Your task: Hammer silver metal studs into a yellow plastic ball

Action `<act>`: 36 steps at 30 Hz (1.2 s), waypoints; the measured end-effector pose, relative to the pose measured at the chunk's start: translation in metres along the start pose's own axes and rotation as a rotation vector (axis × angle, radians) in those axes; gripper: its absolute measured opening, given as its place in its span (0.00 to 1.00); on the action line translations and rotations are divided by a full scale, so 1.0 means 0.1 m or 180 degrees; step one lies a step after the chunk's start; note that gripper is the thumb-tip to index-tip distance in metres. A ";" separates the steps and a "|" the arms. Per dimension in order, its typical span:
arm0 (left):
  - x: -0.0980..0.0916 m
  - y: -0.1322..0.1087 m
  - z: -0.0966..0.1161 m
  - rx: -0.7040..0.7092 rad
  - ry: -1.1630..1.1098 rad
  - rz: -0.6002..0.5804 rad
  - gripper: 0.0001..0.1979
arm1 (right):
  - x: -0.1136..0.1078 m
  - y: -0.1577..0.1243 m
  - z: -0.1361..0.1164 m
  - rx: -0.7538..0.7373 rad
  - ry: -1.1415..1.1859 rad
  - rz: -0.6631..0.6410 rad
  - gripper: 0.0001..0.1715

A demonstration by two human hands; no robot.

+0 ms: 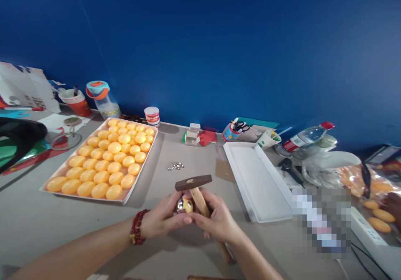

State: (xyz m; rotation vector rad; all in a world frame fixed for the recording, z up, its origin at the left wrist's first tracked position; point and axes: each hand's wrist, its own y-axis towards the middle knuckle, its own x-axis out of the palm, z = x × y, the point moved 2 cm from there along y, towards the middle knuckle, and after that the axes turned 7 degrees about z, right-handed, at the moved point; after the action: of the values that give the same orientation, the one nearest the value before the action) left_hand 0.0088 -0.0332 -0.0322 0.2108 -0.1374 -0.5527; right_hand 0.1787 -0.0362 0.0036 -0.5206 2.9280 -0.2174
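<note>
"So, largest first?"

"At the left of the grey table [31, 217], a shallow box [126, 195] of orange balls [114, 147]; at the right, a white tray [260, 180]. Next in size, a hammer [200, 200], handle clamped in the right hand [221, 217], head tilted beside the left hand [161, 215]."

"And that left hand?"

"Curled around a silver-and-yellow ball [184, 205], just beside the hammer's handle. Smallest of all, loose silver pieces [176, 166] beyond the hammer head."

"Any risk?"

"Perhaps a knocked finger, with the hammer head so close to the left fingertips. Possibly a dropped ball too, from a smooth surface slipping in a loose hold. Maybe scattered pieces as well, if brushed by the hammer."
</note>
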 end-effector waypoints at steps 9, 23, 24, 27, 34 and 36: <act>-0.09 0.12 -0.12 -0.0184 -0.0467 0.0771 0.19 | -0.14 0.03 0.04 0.0003 0.0177 0.0259 0.25; -0.20 0.10 -0.03 -0.0056 0.0678 0.0789 0.17 | -0.19 0.12 0.12 0.0200 0.0842 0.0421 0.32; -0.21 0.11 -0.03 -0.0011 0.0765 0.0786 0.16 | -0.18 0.14 0.12 0.0234 0.0889 0.0396 0.32; -0.23 0.12 -0.04 -0.0006 0.0767 0.0795 0.15 | -0.14 0.17 0.13 0.0350 0.1069 0.0328 0.31; -0.29 0.14 -0.11 0.0172 0.0703 0.0991 0.28 | -0.05 0.20 0.18 0.0474 0.1252 0.0059 0.24; -0.29 0.14 -0.11 0.0203 0.0717 0.1031 0.31 | -0.01 0.20 0.20 0.0458 0.1340 -0.0030 0.23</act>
State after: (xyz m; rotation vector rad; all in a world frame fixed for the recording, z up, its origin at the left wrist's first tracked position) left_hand -0.0065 -0.0045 -0.0420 0.3046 0.0303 -0.1999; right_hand 0.1767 -0.0196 -0.0188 -0.5206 3.2756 -0.6020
